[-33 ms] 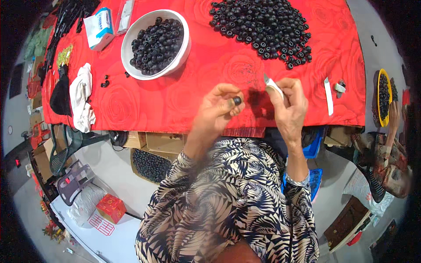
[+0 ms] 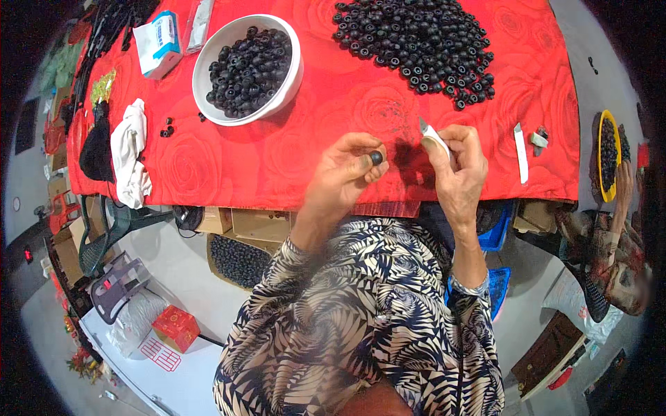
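Navy and cream are worn nearest the camera, in a leaf-patterned garment [image 2: 409, 305]. Beyond it, above the near edge of a red cloth [image 2: 326, 90], a small round black piece [image 2: 376, 158] is pinched between thumb and fingers of the left hand [image 2: 347, 168]. The right hand [image 2: 459, 156] is clamped on a short blade [image 2: 424, 126] with a white-wrapped grip [image 2: 436, 140]. The black piece is placed to the left of the blade and slightly nearer the body; the two are kept apart, with a gap between the hands. The blade's long axis is slanted away from the body and leftward, so its tip is pointed past the piece rather than at it. The piece is held by the left hand, and the right is farther from it.

To the right, a white strip [image 2: 520, 154] is laid on the cloth. Farther off, similar black pieces are gathered in a white bowl [image 2: 283, 104] on the left and spread in a loose pile [image 2: 416, 48] on the right. Print is carried by a blue-and-white packet [image 2: 158, 45] at the far left, too small to be made out. No lettering can be seen on the held piece or the blade.
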Motion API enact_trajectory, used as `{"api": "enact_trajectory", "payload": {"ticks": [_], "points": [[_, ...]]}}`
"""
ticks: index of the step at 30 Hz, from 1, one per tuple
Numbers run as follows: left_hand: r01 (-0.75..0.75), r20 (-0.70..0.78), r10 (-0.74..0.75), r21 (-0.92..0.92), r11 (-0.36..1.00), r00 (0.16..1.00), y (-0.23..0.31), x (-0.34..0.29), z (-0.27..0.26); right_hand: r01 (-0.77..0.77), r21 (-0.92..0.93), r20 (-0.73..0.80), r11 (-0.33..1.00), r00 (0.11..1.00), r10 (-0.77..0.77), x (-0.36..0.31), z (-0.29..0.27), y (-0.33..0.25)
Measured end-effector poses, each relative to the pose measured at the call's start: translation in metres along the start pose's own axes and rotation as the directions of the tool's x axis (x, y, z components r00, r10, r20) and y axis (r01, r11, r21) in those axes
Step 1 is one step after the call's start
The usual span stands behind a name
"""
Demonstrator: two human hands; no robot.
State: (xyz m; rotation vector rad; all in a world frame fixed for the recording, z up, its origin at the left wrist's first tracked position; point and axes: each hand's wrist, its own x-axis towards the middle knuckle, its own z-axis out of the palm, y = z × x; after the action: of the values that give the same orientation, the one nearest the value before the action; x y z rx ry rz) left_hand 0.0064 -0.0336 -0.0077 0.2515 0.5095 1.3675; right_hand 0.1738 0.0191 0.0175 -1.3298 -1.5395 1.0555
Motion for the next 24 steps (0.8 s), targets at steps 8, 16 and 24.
{"api": "enact_trajectory", "payload": {"ticks": [8, 16, 24], "points": [[-0.006, 0.016, 0.006, 0.039, 0.999, 1.0, -0.001, 0.005, -0.005, -0.057, 0.049, -0.009, 0.997, 0.998, 0.058, -0.005, 0.003, 0.009], [0.078, -0.089, -0.068, 0.112, 0.991, 0.994, 0.0, 0.0, 0.003, -0.055, 0.074, 0.001, 0.996, 0.998, 0.055, -0.006, 0.006, 0.014], [0.021, -0.023, -0.02, 0.073, 0.997, 1.0, -0.004, 0.001, -0.001, -0.027, 0.098, -0.01, 0.995, 1.0, 0.028, -0.01, 0.007, 0.013]]}}
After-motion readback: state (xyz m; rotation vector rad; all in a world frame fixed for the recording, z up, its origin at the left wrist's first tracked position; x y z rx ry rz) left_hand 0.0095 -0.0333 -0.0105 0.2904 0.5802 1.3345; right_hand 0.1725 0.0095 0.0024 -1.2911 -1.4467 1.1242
